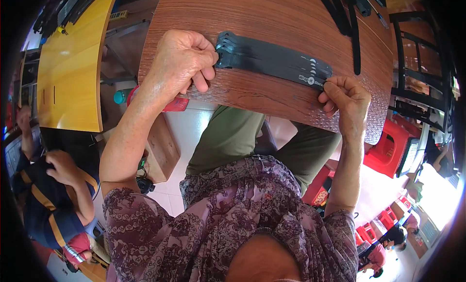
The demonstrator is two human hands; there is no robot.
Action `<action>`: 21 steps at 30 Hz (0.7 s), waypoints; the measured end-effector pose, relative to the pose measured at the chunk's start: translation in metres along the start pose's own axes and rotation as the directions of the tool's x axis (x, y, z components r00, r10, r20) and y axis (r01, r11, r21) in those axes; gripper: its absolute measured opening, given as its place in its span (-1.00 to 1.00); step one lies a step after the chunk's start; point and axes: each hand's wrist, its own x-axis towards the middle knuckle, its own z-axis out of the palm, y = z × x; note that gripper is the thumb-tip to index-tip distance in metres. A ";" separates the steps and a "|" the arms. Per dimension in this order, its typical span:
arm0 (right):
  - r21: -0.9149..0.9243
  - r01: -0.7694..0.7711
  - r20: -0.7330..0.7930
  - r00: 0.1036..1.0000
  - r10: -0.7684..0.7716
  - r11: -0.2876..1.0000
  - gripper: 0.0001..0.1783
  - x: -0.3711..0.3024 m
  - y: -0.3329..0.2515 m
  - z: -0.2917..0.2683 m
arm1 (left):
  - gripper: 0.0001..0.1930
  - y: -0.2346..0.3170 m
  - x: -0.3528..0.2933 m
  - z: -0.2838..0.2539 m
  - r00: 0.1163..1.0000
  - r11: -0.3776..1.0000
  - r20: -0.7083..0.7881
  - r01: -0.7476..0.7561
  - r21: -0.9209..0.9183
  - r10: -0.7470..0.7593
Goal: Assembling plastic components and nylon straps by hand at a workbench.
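A stack of flat black straps (272, 57) lies stretched across the brown wooden table, their ends fanned slightly apart. The left ends are rounded and shiny, and white printing marks the right part of the top strap. My left hand (187, 58) pinches the stack's left end between thumb and fingertips. At the lower right end, my right hand (347, 95) grips the strap tips with thumb and forefinger, its other fingers curled. The fingers hide the very tips.
More long black straps (357, 44) lie at the table's far right. The table (194, 12) has a worn front edge. A yellow table (73, 63) stands left, near a person in dark clothing (53, 199). Red stools (388, 148) and a black rack (420, 63) are on the right.
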 end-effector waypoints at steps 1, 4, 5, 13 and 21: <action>0.002 -0.001 -0.002 1.000 0.001 1.000 -0.90 0.000 0.000 0.000 | -0.89 0.000 0.001 0.000 1.000 1.000 0.006 -0.007 0.000 0.007; 0.003 -0.020 -0.006 1.000 0.020 1.000 -0.90 0.000 -0.002 0.000 | -0.89 0.000 0.000 0.001 1.000 1.000 0.005 0.000 -0.001 0.000; 0.008 -0.014 0.005 1.000 0.014 1.000 -0.88 0.000 -0.001 0.000 | -0.89 -0.001 0.000 0.001 1.000 1.000 0.006 0.000 0.001 0.000; -0.003 -0.013 0.006 1.000 0.013 1.000 -0.89 -0.001 -0.003 0.001 | -0.91 0.001 -0.001 0.004 1.000 1.000 -0.018 -0.006 0.011 0.006; -0.021 -0.017 0.002 1.000 0.017 1.000 -0.90 -0.001 -0.005 0.002 | -0.89 -0.014 -0.006 0.018 0.962 0.951 -0.150 -0.187 0.248 0.229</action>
